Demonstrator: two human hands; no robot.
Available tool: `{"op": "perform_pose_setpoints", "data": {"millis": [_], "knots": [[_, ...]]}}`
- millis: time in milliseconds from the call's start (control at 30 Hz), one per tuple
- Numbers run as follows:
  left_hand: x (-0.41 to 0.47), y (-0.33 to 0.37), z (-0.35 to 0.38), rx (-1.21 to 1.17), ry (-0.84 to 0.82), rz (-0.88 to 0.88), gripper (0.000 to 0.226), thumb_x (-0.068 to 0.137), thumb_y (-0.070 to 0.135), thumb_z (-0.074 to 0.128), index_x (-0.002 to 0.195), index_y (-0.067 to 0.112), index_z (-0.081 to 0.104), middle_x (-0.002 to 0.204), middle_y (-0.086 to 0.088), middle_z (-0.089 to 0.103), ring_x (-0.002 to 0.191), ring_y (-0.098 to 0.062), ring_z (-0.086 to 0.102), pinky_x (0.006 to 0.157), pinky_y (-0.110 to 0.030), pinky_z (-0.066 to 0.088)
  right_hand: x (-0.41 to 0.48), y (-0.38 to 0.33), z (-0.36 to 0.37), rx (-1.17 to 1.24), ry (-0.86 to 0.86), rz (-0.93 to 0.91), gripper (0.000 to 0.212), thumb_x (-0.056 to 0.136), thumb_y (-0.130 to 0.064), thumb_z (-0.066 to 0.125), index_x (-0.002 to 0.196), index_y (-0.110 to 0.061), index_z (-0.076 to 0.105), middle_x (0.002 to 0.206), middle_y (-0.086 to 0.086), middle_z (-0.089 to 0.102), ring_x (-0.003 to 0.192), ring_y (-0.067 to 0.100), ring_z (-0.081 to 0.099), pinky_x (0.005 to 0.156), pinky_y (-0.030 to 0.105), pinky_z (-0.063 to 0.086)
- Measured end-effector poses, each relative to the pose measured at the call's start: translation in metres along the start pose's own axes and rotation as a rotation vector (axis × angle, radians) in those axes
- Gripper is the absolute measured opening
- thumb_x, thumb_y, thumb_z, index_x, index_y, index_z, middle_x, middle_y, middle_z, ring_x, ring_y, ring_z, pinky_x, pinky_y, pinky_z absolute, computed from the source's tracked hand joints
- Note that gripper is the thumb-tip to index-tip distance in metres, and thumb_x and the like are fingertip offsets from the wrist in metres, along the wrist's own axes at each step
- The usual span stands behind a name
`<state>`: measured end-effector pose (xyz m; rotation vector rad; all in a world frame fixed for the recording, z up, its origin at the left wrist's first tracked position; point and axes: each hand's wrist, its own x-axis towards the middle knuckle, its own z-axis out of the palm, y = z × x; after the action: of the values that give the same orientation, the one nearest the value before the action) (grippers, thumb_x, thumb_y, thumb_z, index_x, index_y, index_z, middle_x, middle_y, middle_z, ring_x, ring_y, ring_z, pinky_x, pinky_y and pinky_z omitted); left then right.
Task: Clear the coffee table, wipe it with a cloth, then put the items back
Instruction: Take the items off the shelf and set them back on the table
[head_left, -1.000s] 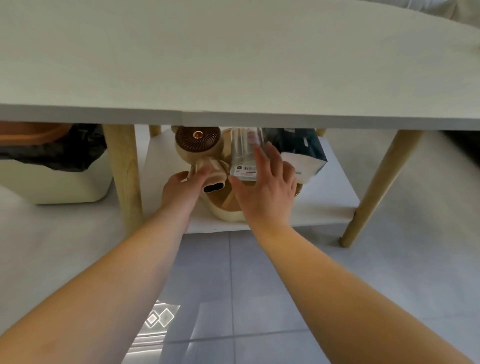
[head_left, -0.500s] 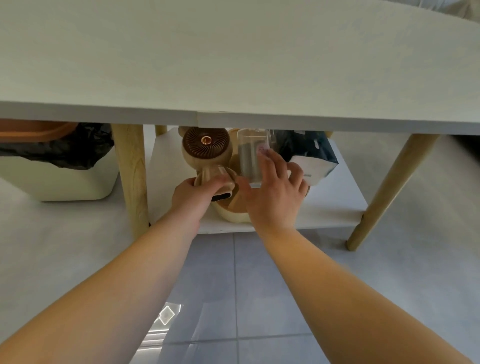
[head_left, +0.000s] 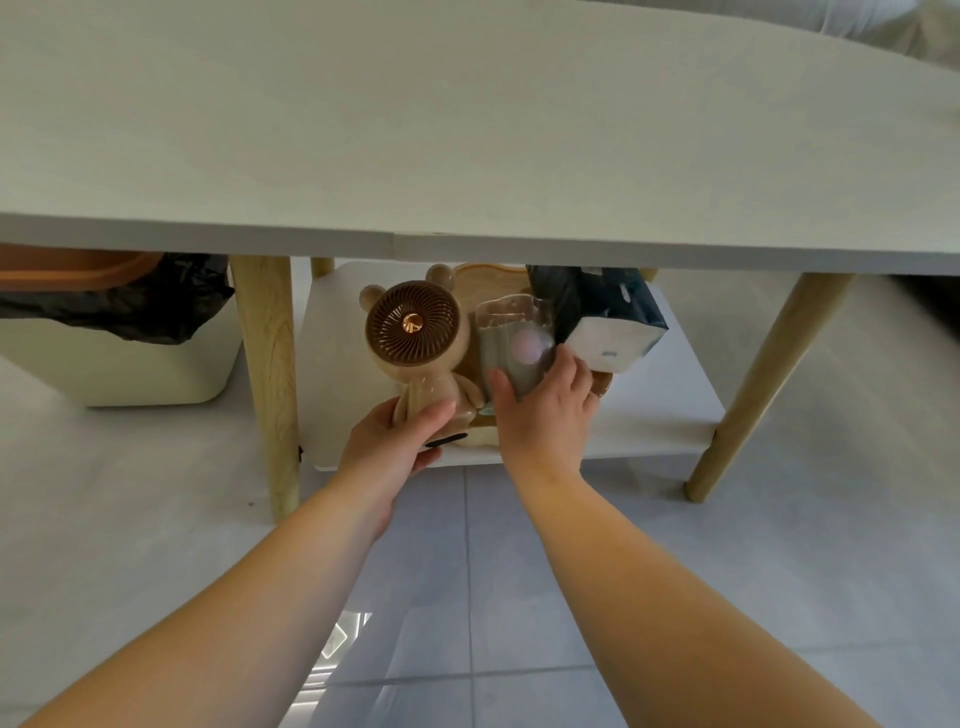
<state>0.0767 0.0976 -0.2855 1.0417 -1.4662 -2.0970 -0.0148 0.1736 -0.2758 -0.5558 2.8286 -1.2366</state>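
Observation:
The white coffee table top (head_left: 467, 130) fills the upper frame and is bare. Below it, on the white lower shelf (head_left: 665, 421), stands a beige bear-shaped fan (head_left: 413, 332) with a brown grille. My left hand (head_left: 395, 441) grips the fan's body near its base. A clear glass cup (head_left: 506, 338) stands just right of the fan, and my right hand (head_left: 545, 410) is wrapped around its lower part. Behind them lies a tan wooden tray (head_left: 488, 278), partly hidden. A dark blue and white tissue pack (head_left: 602, 322) rests on the tray's right side.
Light wooden table legs stand at the left (head_left: 267, 374) and right (head_left: 763, 384). A cream waste bin (head_left: 130, 369) with a black liner sits on the floor left of the table. Grey floor tiles (head_left: 467, 597) lie below my arms.
Both hands have drawn the fan and the cup forward toward the shelf's front edge. The fan's whole bear shape now shows from under the table top.

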Motion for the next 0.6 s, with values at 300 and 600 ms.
{"op": "perform_pose_setpoints", "data": {"millis": [300,600], "knots": [[-0.009,0.001,-0.007,-0.01,-0.073,0.029,0.01,0.075,0.026,0.065,0.082,0.026,0.058,0.092,0.002,0.066,0.089,-0.012,0.063,0.067,-0.021,0.054,-0.002,-0.007,-0.011,0.109,-0.18,0.134,0.069,0.081,-0.029,0.06,0.135,-0.007,0.024,0.135,0.016,0.037,0.124,0.033,0.033,0.104,0.04,0.03],[-0.038,0.024,-0.022,0.085,-0.196,0.051,0.021,0.074,0.017,0.065,0.094,0.018,0.058,0.092,0.001,0.064,0.083,-0.011,0.062,0.062,-0.016,0.055,-0.03,0.012,-0.072,0.352,-0.341,0.182,0.054,0.073,-0.016,0.07,0.121,-0.011,0.044,0.089,-0.007,0.05,0.076,0.006,0.05,0.056,0.013,0.036]]}}
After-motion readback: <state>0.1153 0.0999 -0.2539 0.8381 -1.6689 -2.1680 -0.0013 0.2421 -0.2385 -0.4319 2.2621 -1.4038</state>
